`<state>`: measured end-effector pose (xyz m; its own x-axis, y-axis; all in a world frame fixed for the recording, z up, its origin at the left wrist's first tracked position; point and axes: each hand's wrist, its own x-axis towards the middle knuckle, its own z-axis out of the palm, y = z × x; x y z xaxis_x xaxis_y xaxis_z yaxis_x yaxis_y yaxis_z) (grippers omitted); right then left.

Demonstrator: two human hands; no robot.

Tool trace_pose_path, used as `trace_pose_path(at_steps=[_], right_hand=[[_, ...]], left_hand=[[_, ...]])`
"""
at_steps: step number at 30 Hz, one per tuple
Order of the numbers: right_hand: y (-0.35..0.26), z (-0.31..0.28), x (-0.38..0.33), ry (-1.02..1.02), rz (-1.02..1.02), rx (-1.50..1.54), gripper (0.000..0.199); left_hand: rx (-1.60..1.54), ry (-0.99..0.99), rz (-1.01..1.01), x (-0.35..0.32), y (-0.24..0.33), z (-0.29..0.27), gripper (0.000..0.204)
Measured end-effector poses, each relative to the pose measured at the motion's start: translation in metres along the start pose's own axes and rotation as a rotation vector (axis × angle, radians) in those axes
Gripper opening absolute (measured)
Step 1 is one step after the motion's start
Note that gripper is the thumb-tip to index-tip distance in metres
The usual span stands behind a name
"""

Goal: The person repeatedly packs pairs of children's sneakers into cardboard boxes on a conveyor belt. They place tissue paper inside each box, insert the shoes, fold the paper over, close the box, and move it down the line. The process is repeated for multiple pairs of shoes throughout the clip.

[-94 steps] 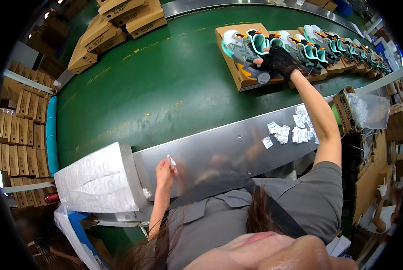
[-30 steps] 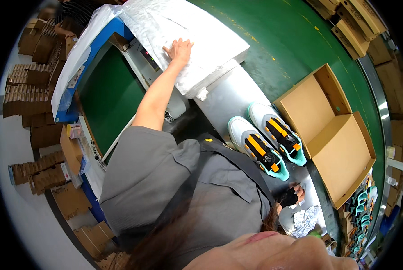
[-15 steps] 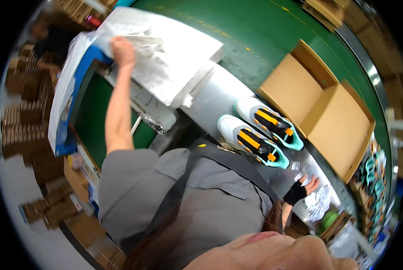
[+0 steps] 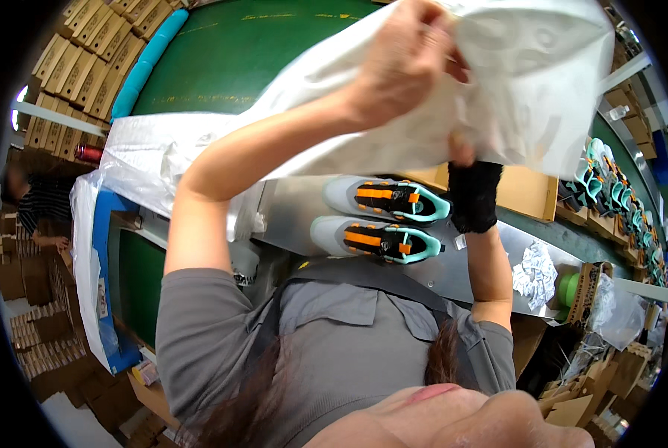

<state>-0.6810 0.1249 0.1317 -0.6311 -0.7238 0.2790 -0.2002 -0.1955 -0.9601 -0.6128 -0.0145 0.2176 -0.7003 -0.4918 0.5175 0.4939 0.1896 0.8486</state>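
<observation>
A large white sheet of wrapping paper is spread in the air across the upper right, slightly blurred. My bare left hand pinches its upper part with bent fingers. Lower down, my right hand, in a black fingerless glove, grips the sheet's lower edge; its thumb shows in front and the other fingers are hidden behind the paper. Below the sheet, two grey sneakers with orange straps and mint lining lie side by side on the metal bench. The open cardboard box is mostly covered by the sheet.
A stack of white sheets lies to the left beside a blue frame. Crumpled paper and a green roll sit at right. Several sneakers line the far right. Another person is at far left.
My left hand has moved right from the sheet stack, bringing a sheet over the box. My right hand has risen from the bench beside the crumpled paper and taken hold of the sheet.
</observation>
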Motion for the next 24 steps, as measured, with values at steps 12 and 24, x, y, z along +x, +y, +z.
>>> trace_pose_path(at_steps=[12, 24], right_hand=[[0.101, -0.245, 0.024, 1.371, 0.079, 0.157, 0.027], [0.116, -0.235, -0.107, 0.992, 0.314, 0.419, 0.048]], left_hand=[[1.541, -0.492, -0.087, -0.078, -0.167, -0.078, 0.063], [-0.141, 0.394, -1.188, -0.103, -0.221, -0.192, 0.070]])
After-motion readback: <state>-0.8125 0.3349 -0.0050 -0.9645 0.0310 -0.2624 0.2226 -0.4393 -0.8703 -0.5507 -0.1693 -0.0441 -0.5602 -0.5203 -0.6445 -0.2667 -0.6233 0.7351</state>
